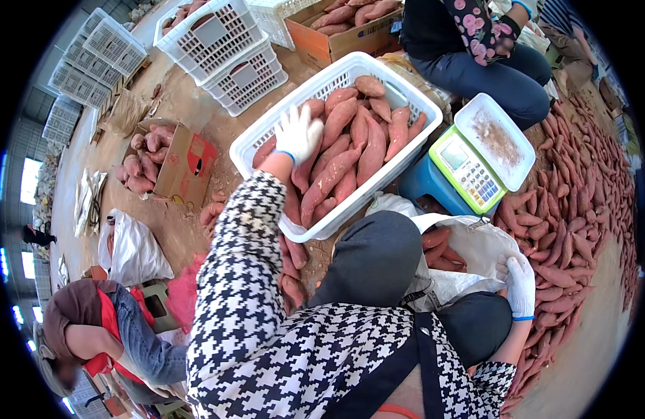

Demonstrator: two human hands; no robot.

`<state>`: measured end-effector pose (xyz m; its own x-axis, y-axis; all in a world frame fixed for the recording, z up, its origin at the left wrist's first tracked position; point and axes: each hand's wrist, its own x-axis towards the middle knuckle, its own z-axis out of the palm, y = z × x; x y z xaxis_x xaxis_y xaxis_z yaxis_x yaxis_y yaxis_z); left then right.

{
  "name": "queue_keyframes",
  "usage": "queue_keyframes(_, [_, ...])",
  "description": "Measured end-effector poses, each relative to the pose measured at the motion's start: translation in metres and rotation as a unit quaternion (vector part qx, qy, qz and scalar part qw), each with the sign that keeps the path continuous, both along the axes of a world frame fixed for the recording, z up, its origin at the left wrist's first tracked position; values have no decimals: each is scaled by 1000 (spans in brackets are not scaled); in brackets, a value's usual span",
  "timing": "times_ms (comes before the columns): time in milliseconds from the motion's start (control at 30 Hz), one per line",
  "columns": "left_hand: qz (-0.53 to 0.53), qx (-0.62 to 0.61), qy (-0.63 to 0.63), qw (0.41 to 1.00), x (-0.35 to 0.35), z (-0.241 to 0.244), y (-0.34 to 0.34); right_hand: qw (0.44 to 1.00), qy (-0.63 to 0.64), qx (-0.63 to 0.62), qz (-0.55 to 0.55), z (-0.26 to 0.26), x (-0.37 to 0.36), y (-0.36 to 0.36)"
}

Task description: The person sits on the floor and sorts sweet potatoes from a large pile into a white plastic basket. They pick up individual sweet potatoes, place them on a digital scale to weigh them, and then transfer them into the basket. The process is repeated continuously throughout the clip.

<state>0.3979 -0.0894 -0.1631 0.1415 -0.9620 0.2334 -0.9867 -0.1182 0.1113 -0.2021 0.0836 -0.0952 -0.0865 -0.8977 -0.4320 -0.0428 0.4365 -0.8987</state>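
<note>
My left hand (297, 135), in a white glove, is spread with fingers apart at the left side of a white plastic crate (428, 114). Beneath and beside it lie reddish sweet potatoes (343, 123), heaped in the crate. Its palm is hidden, so I cannot tell whether it touches them. On the other side, my gloved right hand (517, 283) grips the rim of a white woven sack (482, 243). That sack stands between my knees with its mouth wide, and several sweet potatoes (442, 249) show inside it.
Right of the crate, a green digital scale (466, 170) with a soiled white pan (494, 141) rests on a blue stool (422, 180). A long sweet potato pile (563, 251) covers the right floor. Stacked crates (241, 73) and cardboard boxes (184, 167) stand beyond. Two co-workers (479, 78) (118, 330) sit nearby.
</note>
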Motion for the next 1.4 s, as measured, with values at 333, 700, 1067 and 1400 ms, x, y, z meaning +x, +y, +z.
queue_keyframes(333, [-38, -102, -12, 994, -41, 5, 35, 999, 42, 8, -18, 6, 2, 5])
queue_keyframes(700, [-36, -5, -23, 999, -41, -12, 43, 999, 36, -37, 5, 2, 1, 4])
queue_keyframes(1067, [-84, 80, 61, 991, -91, -24, 94, 996, 69, -47, 43, -5, 0, -1])
queue_keyframes(1400, [-102, 61, 79, 990, -95, -22, 120, 992, 58, -85, 68, -7, -8, 6])
